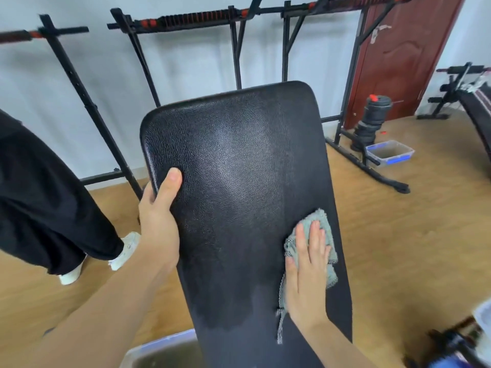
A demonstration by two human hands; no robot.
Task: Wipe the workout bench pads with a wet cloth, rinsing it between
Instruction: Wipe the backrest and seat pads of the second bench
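Two bare hands work an inclined black bench pad (239,168) in a home gym. The left hand (159,208) grips the pad's left edge, thumb on the face and fingers curled out of sight behind it. The right hand (308,272) lies flat with straight fingers, pressing a grey-blue cloth (322,221) against the pad near its right edge, below the middle. A frayed tail of the cloth trails under the palm.

Much of the pad's left side and centre carries a wet sheen, while a strip along the right edge and the lower end look matt (drier, by appearance). This suggests a wiping pass on the right strip, with that pad perhaps two-thirds covered.

The next move calls for firm palm pressure as the cloth travels along the right edge toward the lower end, with the left hand bracing the pad against the push. A rinse would then be due. A clear tub (159,349) of murky water sits just beside the pad's lower-left corner, and a second tub (389,154) stands on the floor well apart. A bystander in black trousers (39,195) stands off the left edge.
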